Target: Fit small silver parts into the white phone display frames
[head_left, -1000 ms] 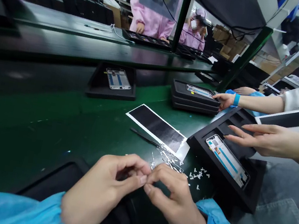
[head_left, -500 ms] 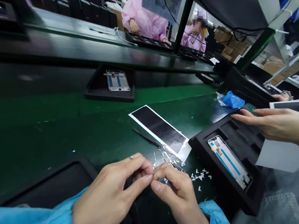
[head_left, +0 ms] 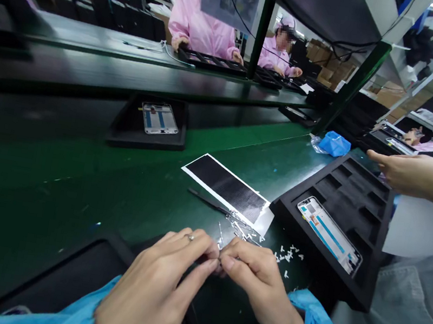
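My left hand (head_left: 168, 280) and my right hand (head_left: 258, 283) meet at the fingertips, low in the middle of the view. Both pinch something tiny between thumb and forefinger; it is too small and hidden to name. Just beyond the fingers lie small white slips (head_left: 244, 231), scattered on the green tabletop (head_left: 144, 200). Dark tweezers (head_left: 210, 200) rest there, their tips among the slips. Behind them is a white-edged sheet with a black panel (head_left: 229, 186). To the right, a phone frame (head_left: 328, 234) with blue strips sits in a black foam tray (head_left: 367, 273).
Another phone frame (head_left: 160, 119) lies in a black holder (head_left: 141, 142) at the back left. A blue plastic bundle (head_left: 334, 144) sits behind the foam tray. A co-worker's hand (head_left: 415, 174) reaches in at the right. A dark tray (head_left: 70, 276) lies at lower left.
The co-worker's hand has drawn back to the right, uncovering more of the foam tray. My hands stay pinched together, with the left slightly turned. The view has shifted slightly.
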`<state>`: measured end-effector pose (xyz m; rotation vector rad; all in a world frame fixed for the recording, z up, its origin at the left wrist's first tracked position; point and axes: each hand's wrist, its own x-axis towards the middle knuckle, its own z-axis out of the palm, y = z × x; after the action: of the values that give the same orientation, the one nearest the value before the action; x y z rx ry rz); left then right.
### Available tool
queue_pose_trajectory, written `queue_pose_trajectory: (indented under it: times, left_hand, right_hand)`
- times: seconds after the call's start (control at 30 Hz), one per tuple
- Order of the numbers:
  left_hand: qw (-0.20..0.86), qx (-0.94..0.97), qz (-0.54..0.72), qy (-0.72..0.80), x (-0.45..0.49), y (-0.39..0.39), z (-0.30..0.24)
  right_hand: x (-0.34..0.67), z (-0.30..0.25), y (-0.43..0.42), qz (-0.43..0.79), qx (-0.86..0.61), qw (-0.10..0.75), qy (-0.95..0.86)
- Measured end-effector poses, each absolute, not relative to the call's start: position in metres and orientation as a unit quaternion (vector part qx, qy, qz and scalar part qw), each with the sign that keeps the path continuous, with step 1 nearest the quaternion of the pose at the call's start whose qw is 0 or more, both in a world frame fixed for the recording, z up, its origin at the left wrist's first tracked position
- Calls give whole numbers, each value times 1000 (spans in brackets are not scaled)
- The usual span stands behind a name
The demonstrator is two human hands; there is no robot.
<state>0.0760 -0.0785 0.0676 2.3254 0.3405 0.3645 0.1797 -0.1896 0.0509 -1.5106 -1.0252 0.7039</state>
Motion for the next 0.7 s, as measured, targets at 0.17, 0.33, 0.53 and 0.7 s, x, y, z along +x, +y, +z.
queue_pose_trajectory:
  times: [0.17, 0.33, 0.53, 0.7]
  left_hand:
    - [208, 954, 212, 52, 72, -82, 68]
    - [153, 969, 195, 5, 69, -85, 72]
    - [324, 934, 134, 71, 70, -87, 78]
    - [554, 819, -18, 151, 75, -76, 93]
  right_hand:
    - [181, 52, -191, 340, -618, 606, -367]
    - [183, 49, -194, 439, -547, 643, -308]
    - [179, 46, -193, 483, -517, 647, -283]
    - [175, 43, -199, 403, -610, 609, -308]
